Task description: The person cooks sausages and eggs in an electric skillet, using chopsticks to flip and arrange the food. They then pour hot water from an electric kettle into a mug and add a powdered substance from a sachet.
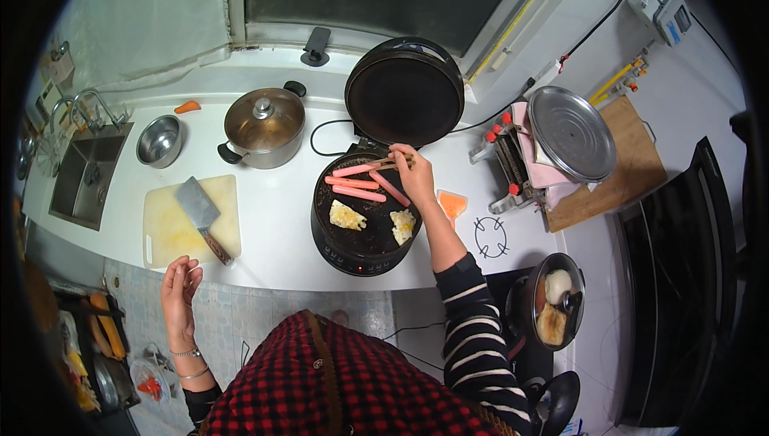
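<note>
My right hand [412, 173] holds wooden chopsticks [392, 163] over an electric griddle [367, 242] whose lid [406, 99] stands raised. Their tips are at the uppermost of several pink sausages [359, 194]; whether they grip it I cannot tell. Two pieces of fried egg, one at left [347, 216] and one at right [402, 226], lie lower on the black plate. My left hand [179, 283] hangs with nothing in it, fingers apart and slightly curled, before the counter's front edge. Near it a cleaver [198, 203] rests on a pale cutting board [161, 208].
Left of the griddle are a lidded steel pot [264, 130], a metal bowl [159, 142], a carrot piece [187, 107] and a sink [90, 181]. To the right are an orange spatula [452, 203], a wire rack [491, 236], a pasta machine [510, 163] and a glass-lidded pan [559, 310].
</note>
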`<state>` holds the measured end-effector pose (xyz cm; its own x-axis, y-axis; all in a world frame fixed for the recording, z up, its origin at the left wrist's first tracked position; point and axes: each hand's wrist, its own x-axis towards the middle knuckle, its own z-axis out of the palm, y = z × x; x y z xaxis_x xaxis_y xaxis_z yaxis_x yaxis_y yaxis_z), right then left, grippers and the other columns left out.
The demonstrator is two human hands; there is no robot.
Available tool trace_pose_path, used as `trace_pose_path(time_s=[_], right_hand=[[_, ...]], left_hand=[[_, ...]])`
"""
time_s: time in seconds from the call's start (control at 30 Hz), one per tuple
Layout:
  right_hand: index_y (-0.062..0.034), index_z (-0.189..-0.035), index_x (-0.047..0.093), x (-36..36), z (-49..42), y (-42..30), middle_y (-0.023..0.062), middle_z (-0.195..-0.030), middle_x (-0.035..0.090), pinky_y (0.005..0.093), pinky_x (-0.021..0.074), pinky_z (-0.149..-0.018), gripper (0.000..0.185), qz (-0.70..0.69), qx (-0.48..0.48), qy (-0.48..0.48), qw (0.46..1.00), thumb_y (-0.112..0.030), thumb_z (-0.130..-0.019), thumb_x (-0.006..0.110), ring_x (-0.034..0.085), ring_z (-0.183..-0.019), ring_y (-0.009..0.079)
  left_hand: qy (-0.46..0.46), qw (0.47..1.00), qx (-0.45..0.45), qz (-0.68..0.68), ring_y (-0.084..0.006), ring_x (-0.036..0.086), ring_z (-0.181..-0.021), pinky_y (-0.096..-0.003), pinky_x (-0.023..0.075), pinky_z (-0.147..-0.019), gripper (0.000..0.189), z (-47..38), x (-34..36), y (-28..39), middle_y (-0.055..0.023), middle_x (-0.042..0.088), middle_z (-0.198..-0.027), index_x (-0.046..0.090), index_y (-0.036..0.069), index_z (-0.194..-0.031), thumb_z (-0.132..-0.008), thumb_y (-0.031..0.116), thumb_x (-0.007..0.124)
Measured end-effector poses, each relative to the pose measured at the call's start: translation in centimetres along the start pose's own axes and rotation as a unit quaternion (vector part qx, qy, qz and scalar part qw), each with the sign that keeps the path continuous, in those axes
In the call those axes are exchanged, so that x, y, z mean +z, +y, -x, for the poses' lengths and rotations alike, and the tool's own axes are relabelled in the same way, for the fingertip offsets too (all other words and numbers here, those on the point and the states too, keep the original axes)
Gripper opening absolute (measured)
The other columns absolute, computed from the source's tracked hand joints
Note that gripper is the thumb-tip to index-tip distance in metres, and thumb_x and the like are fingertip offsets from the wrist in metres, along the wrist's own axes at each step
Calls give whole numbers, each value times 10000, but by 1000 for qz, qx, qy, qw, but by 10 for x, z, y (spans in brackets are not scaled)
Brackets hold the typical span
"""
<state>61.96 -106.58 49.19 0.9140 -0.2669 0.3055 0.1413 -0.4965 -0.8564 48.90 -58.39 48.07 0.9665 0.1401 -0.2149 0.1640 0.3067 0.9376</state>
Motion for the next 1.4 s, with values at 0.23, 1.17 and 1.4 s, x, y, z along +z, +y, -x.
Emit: trace_pose_path(time_s=[0.23, 1.17, 1.4], right_hand=[[-32, -1024, 598, -45, -7, -21, 44, -785, 651, 242, 498, -672, 199, -84, -20, 74, 994, -166, -966, 464, 622, -738, 117], [-84, -999, 683, -121, -120, -59, 155, -1029, 642, 405, 464, -805, 451, 374, -96, -54, 921, -489, -809, 622, 608, -959, 333], [-67, -920, 642, -82, 26, -67, 80, -910, 596, 378, 483, -704, 300, 360, -107, -130, 918, -250, -709, 753, 607, -842, 303]], left_hand=[[12, 1000, 3, -5, -130, 602, -901, -280, 488, -871, 286, -2, -3, -2, -64, 618, -1028, 542, 34, -1154, -968, 247, 497], [41, 999, -5, -19, -141, 600, -942, -290, 482, -901, 313, 16, -13, 2, -67, 610, -1059, 536, 27, -1180, -969, 254, 495], [-21, 999, -22, -13, -143, 600, -945, -295, 482, -904, 302, 1, 2, 2, -76, 615, -1057, 537, 20, -1179, -972, 234, 487]])
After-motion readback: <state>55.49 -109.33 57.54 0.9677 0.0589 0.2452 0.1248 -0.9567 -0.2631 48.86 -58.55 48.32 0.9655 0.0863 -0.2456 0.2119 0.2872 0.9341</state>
